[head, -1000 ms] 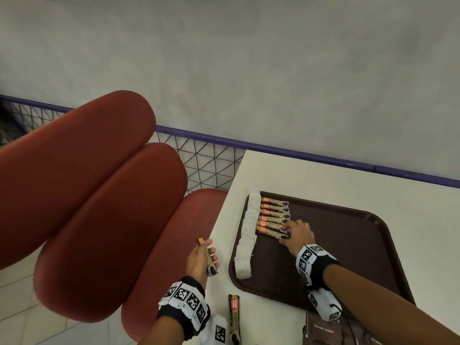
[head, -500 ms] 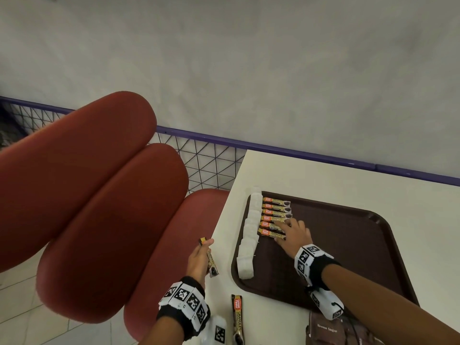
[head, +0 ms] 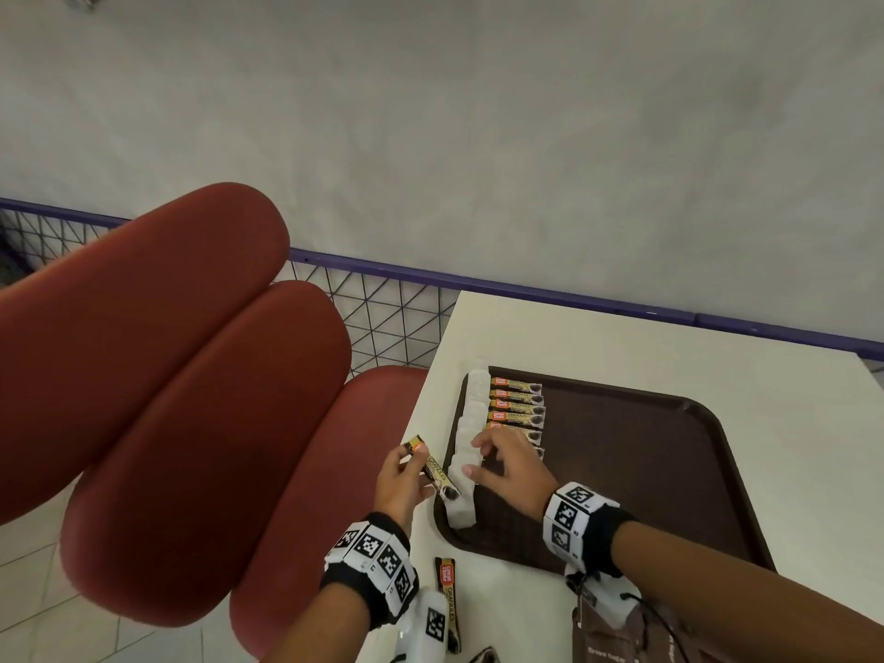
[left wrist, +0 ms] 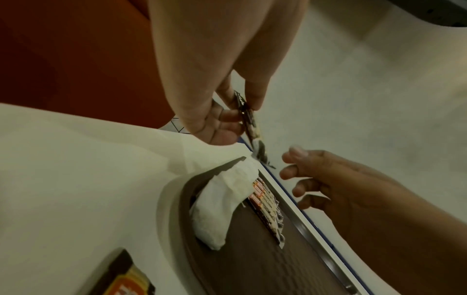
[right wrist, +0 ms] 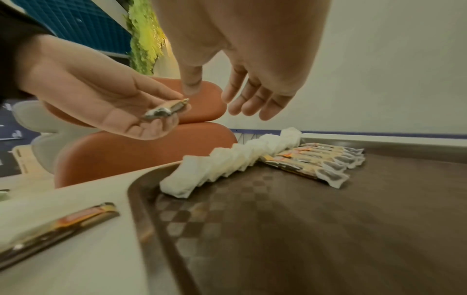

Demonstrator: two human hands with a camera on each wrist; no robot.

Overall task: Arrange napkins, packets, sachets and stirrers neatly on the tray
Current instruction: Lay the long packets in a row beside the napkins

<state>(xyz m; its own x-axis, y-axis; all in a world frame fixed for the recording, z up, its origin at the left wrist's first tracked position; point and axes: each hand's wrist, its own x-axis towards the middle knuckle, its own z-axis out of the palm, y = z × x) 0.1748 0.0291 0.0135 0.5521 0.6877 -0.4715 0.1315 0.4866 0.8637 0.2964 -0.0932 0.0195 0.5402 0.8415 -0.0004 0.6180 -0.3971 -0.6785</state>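
Observation:
A brown tray (head: 669, 471) lies on the white table. Along its left rim runs a row of folded white napkins (head: 471, 423) (right wrist: 227, 161) (left wrist: 222, 203), and beside them several coffee sachets (head: 516, 406) (right wrist: 316, 159) lie side by side. My left hand (head: 402, 480) (left wrist: 222, 111) pinches one coffee sachet (head: 433, 468) (left wrist: 248, 121) (right wrist: 166, 109) above the tray's left edge. My right hand (head: 502, 466) (right wrist: 237, 95) hovers over the napkins with relaxed, spread fingers, a little apart from that sachet and holding nothing.
Another coffee sachet (head: 447, 595) (right wrist: 55, 223) (left wrist: 121, 279) lies on the table in front of the tray. A brown packet (head: 617, 643) sits at the near edge under my right forearm. Red padded seats (head: 191, 399) stand left of the table; a wall and purple rail behind.
My right hand has left the row of sachets and moved left toward my left hand. My left hand has carried its sachet right, up to the tray's edge.

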